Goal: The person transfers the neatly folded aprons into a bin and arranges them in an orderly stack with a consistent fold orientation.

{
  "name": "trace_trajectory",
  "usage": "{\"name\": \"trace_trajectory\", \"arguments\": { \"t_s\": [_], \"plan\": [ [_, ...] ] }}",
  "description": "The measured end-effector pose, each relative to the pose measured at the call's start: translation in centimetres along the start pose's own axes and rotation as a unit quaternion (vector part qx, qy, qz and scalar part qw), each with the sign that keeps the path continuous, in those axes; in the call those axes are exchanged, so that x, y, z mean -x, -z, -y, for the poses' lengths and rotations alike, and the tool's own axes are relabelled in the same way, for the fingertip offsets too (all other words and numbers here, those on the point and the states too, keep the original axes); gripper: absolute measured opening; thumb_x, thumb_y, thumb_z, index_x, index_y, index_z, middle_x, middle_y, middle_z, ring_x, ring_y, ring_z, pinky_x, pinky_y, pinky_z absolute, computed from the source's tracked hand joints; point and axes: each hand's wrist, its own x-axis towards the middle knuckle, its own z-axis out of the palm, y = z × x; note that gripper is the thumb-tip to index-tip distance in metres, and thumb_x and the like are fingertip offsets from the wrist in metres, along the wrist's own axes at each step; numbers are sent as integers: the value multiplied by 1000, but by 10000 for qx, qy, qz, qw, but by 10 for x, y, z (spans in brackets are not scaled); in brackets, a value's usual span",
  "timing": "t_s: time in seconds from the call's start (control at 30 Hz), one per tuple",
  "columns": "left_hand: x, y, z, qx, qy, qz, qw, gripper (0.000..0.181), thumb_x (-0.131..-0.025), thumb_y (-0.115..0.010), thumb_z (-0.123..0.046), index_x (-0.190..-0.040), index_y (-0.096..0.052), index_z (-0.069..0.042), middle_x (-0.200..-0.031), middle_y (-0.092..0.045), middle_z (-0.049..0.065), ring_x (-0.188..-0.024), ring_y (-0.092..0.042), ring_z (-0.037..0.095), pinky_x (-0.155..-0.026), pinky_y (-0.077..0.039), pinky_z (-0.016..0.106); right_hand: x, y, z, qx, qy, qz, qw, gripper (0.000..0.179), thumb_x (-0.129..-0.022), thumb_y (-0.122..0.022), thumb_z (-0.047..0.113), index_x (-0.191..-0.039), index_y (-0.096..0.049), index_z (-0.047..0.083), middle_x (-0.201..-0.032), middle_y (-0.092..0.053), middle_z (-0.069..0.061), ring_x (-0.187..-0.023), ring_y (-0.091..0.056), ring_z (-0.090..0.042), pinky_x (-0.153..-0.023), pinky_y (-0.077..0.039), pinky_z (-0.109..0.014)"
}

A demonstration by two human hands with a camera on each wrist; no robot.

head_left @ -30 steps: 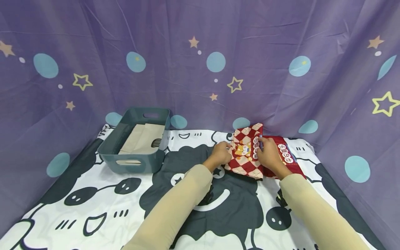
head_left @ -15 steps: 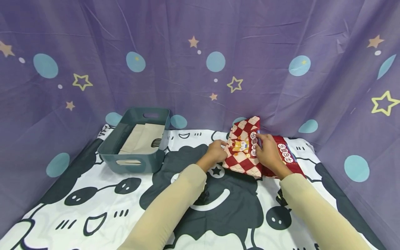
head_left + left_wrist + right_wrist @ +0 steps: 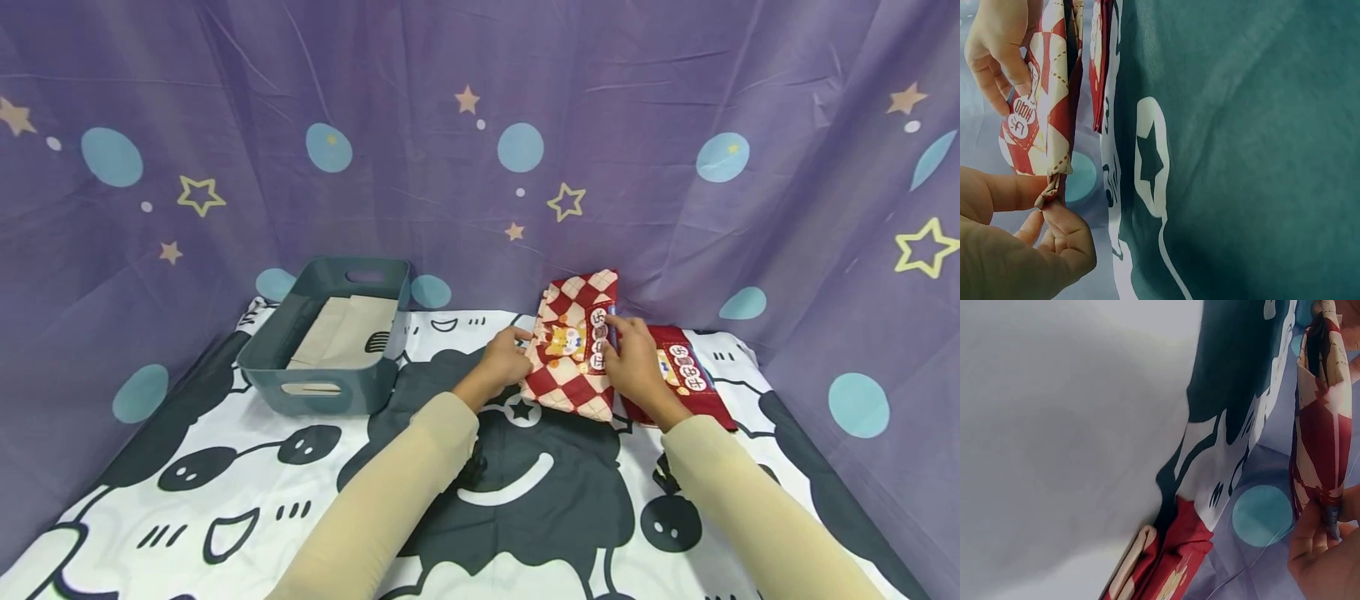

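Both hands hold up a red-and-cream checkered cloth item, folded flat, with a cartoon dog and a white-lettered label on its front. My left hand is at its left edge; in the left wrist view this left hand pinches a gathered, twisted corner between thumb and finger. On the opposite edge, beside the label, my right hand grips it. The right wrist view shows the right hand pinching the narrow end of the cloth item. A second, similar red folded item lies behind the right hand.
A grey-green plastic bin with handle holes stands at the left, holding folded beige cloth. A black-and-white cartoon sheet covers the table. Behind hangs a purple curtain with stars and dots.
The checkered item has moved left and slightly up with both hands on it. More of the second red item's front shows. The bin stays in place.
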Motion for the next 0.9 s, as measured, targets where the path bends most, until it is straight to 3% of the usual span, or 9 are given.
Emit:
{"name": "trace_trajectory", "arguments": {
  "t_s": [0.27, 0.5, 0.67, 0.9],
  "plan": [
    [4, 13, 2, 202, -115, 171, 9996, 57, -79, -56, 17, -133, -54, -4, -114, -64, 22, -88, -66, 26, -59, -54, 29, -2, -5, 8, -172, -84, -1, 9998, 49, -91, -64, -4, -139, -56, -8, -123, -54, -28, -98, -58, -37, -87, -46, -47],
    [6, 21, 5, 378, -271, 287, 9985, 57, -80, -52, 18, -133, -49, -3, -108, -66, 21, -80, -67, 24, -54, -52, 28, -3, -11, 15, -328, -146, 0, 9994, 49, -91, -65, -4, -139, -57, -8, -124, -55, -27, -99, -59, -37, -86, -47, -45],
    [7, 28, 7, 380, -316, 316, 9983, 57, -81, -50, 18, -134, -47, -5, -109, -65, 20, -82, -67, 24, -59, -54, 30, -5, -15, 21, -345, -179, 71, 9992, 49, -92, -65, -2, -140, -56, -6, -125, -55, -26, -98, -60, -37, -84, -47, -45],
    [9, 36, 11, 52, -543, 145, 9984, 59, -78, -49, 17, -133, -48, -5, -107, -65, 19, -88, -65, 24, -67, -54, 30, -7, -20, 30, -446, -284, 142, 9985, 50, -93, -64, -2, -142, -55, -5, -126, -54, -25, -96, -62, -36, -83, -49, -44]
  ]
}}
